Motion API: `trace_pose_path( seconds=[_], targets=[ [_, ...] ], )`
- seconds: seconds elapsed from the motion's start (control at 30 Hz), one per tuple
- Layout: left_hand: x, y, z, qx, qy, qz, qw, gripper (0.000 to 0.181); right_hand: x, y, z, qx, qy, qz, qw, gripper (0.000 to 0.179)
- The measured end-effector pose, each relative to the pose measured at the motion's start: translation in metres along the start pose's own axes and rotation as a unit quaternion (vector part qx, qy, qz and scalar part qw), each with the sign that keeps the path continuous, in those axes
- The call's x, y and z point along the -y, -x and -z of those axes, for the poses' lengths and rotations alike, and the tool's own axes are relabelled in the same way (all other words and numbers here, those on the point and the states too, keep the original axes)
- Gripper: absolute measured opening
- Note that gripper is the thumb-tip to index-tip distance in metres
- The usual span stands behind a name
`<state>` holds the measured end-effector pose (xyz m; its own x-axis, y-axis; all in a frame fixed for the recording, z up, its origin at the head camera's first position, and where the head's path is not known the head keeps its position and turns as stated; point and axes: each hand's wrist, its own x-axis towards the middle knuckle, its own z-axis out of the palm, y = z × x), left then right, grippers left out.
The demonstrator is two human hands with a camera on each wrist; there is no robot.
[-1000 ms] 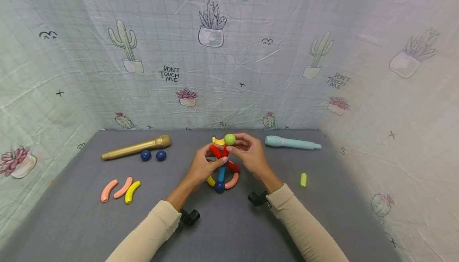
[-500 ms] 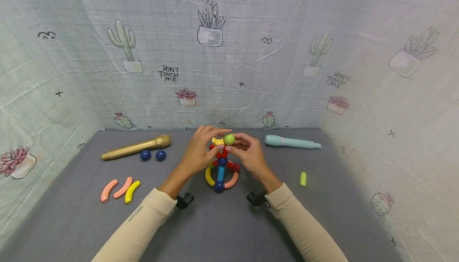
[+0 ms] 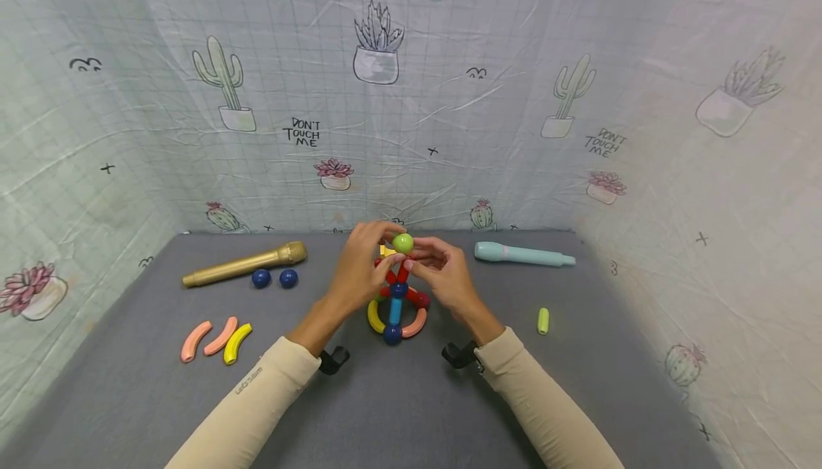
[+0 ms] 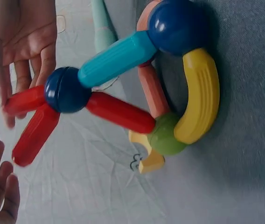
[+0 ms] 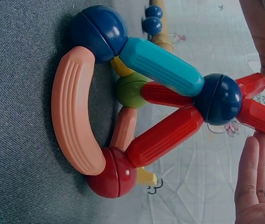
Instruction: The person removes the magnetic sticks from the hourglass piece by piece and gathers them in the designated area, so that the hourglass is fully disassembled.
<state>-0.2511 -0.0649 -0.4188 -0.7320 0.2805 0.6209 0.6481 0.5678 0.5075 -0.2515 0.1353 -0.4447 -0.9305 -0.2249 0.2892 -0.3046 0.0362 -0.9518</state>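
A magnetic stick-and-ball structure stands mid-table. Its ring of curved sticks, including a yellow one point(image 4: 202, 95) and a pink one point(image 5: 72, 112), joins balls at the base. A light-blue stick point(image 5: 163, 65) and two red sticks rise to a dark blue ball point(image 4: 67, 89). From that ball two more red sticks fork upward. My left hand point(image 3: 359, 269) pinches a light green ball point(image 3: 403, 243), held just above the fork and apart from it in the left wrist view. My right hand point(image 3: 449, 276) holds the right-hand red stick point(image 5: 263, 117) near its top.
A gold microphone point(image 3: 247, 264) and two blue balls point(image 3: 288, 278) lie at left, with pink and yellow curved sticks point(image 3: 237, 343) nearer. A yellow piece point(image 3: 386, 250) stands behind the structure. At right are a teal microphone point(image 3: 523, 254) and a short green stick point(image 3: 543, 321).
My left hand has left the left red stick, risen and taken hold of the light green ball. The ball has shifted slightly up and left, off the red stick. My right hand has stayed put.
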Motion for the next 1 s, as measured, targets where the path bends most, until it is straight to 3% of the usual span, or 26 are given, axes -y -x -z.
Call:
trace_pose_path(
  seconds=[0.17, 0.37, 0.6, 0.77, 1.0],
  targets=[
    [0.012, 0.007, 0.016, -0.041, 0.003, 0.008, 0.9991, 0.04, -0.002, -0.001, 0.0, 0.008, 0.002, 0.001, 1.0, 0.035],
    [0.036, 0.027, 0.054, -0.039, -0.053, 0.051, 0.9965, 0.042, -0.002, -0.001, 0.002, 0.015, 0.01, 0.0, 0.9998, 0.034],
    [0.071, 0.061, 0.098, -0.051, -0.116, 0.074, 0.9892, 0.044, -0.002, 0.002, 0.0, 0.022, 0.03, -0.022, 0.9991, 0.029],
    [0.091, 0.083, 0.128, -0.027, -0.169, 0.121, 0.9778, 0.042, -0.004, 0.004, -0.001, 0.028, 0.036, -0.037, 0.9983, 0.035],
    [0.125, 0.106, 0.167, 0.048, -0.228, 0.186, 0.9545, 0.042, -0.007, 0.005, -0.003, 0.027, 0.052, -0.055, 0.9968, 0.034]
  ],
)
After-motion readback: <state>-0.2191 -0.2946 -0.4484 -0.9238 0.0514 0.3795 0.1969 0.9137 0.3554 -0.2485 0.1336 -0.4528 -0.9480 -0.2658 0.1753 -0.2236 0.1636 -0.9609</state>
